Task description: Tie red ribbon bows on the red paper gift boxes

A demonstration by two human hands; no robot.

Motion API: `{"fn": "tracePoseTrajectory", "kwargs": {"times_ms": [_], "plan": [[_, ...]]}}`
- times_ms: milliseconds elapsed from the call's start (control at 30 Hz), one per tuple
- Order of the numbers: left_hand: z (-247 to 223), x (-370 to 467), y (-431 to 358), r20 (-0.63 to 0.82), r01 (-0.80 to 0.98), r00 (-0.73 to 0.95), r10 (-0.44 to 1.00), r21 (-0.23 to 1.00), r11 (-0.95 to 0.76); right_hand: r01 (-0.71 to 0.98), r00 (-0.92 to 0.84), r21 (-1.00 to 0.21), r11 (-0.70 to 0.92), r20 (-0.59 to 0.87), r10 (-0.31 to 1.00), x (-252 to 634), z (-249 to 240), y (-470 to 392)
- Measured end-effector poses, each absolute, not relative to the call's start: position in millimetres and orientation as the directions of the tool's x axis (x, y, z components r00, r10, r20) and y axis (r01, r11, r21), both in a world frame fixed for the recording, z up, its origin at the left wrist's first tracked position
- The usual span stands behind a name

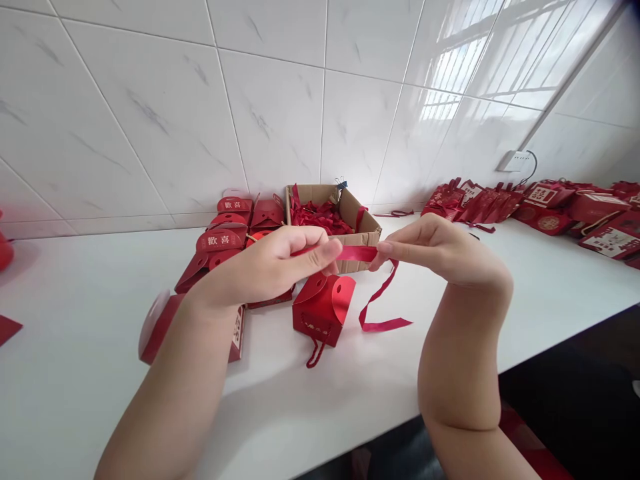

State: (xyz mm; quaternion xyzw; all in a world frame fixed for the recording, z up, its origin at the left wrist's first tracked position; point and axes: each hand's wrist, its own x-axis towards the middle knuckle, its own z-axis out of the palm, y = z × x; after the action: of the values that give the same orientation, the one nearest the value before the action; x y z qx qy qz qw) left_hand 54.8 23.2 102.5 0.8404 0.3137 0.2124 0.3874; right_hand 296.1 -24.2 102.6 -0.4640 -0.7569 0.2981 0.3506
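Observation:
A dark pink ribbon (358,253) is stretched between my two hands above the table. My left hand (285,261) pinches one part of it between thumb and fingers. Just to the right, my right hand (425,247) pinches the ribbon too, and its loose tail hangs down and bends toward the right on the tabletop. Below the ribbon stands a small red box (323,308) with rounded top flaps with holes and a red cord at its front.
Behind the hands, a cardboard box (367,240) holds red ribbons. Several red boxes (220,240) stand at its left. More red packages (545,213) lie along the tiled wall at the right, near a white socket (513,161).

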Motion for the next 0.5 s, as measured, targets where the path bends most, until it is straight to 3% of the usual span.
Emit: {"fn": "tracePoseTrajectory", "kwargs": {"times_ms": [233, 400, 500], "plan": [[107, 54, 22, 0.155, 0.435, 0.628, 0.763, 0.742, -0.509, 0.604, -0.429, -0.700, 0.381, 0.117, 0.896, 303, 99, -25], [98, 58, 25, 0.235, 0.491, 0.617, 0.751, 0.630, -0.601, 0.671, -0.144, -0.655, 0.349, 0.346, 0.927, 286, 94, -19], [92, 64, 27, 0.254, 0.510, 0.644, 0.722, 0.561, -0.652, 0.616, -0.217, -0.678, 0.401, 0.344, 0.914, 276, 91, -9]]}}
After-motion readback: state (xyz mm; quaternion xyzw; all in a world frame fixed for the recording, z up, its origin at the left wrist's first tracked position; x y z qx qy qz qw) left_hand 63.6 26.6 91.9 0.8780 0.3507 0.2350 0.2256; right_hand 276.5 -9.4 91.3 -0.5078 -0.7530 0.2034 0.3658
